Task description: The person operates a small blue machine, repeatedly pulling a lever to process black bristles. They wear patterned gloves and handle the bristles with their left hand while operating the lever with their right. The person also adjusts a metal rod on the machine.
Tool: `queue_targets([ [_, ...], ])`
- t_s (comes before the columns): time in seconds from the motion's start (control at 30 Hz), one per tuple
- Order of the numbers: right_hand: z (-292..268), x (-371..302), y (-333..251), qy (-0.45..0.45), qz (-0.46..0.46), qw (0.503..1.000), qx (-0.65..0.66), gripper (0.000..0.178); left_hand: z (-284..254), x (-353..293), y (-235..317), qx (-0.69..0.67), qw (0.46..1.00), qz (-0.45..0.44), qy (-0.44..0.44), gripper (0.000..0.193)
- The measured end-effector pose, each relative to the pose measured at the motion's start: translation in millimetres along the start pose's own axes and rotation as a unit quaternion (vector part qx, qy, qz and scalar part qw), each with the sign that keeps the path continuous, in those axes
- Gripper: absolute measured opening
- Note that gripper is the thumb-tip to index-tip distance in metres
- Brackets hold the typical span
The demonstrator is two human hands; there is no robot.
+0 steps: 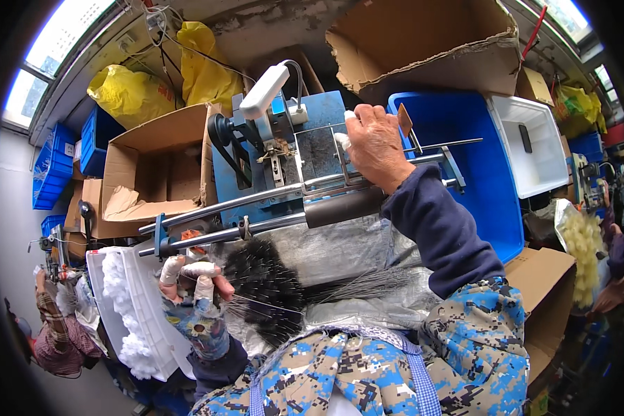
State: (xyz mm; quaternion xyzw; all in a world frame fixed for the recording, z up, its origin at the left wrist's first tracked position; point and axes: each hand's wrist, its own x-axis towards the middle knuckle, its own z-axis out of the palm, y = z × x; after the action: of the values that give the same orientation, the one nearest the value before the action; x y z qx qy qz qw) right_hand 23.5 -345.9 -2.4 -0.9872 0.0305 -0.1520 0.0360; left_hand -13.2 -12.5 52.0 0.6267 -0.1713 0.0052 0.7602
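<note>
My right hand [378,147] reaches over the blue bench machine [319,111], its fingers curled beside a thin upright metal rod on the sliding frame. White tape covers some fingertips; what they pinch is hidden. Below the machine's left rail end, my left hand [200,279] is closed, with several fingers wrapped in white tape. A thin wire lies close to its fingertips, but I cannot tell whether they grip it. Beside that hand, a bundle of black-bristled wire brushes [263,281] rests on a silvery sheet [343,249] across my lap. Their thin wire stems [367,286] point right.
Two long steel rails [270,223] with a dark sleeve cross in front of me. A blue bin [496,208] and white tub [530,149] stand right. Open cardboard boxes [121,156] sit left and behind. A white tray [163,340] holds white tufts. Other people work at both sides.
</note>
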Motion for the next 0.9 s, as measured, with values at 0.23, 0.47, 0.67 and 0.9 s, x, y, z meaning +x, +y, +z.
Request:
queue_targets([
  [0.23, -8.8, 2.0, 21.2, -0.06, -0.041, 0.996, -0.048, 0.006, -7.3, 8.7, 5.6, 0.021, 0.997, 0.073, -0.017, 0.044],
  [0.47, -89.6, -74.5, -40.6, -0.244, -0.191, 0.91, 0.275, 0.049, -13.3, 6.0, 16.0, 0.072, 0.991, 0.103, 0.053, 0.036],
  [0.67, -78.6, -69.7, -111.7, -0.198, -0.111, 0.676, 0.701, 0.035, 51.5, -10.3, 4.0, -0.034, 0.99, 0.05, -0.126, 0.039],
  [0.9, -18.6, -0.8, -41.1, 0.018, -0.027, 0.983, 0.183, 0.007, -8.0, 0.7, -23.4, 0.599, 0.719, 0.109, -0.336, 0.035],
])
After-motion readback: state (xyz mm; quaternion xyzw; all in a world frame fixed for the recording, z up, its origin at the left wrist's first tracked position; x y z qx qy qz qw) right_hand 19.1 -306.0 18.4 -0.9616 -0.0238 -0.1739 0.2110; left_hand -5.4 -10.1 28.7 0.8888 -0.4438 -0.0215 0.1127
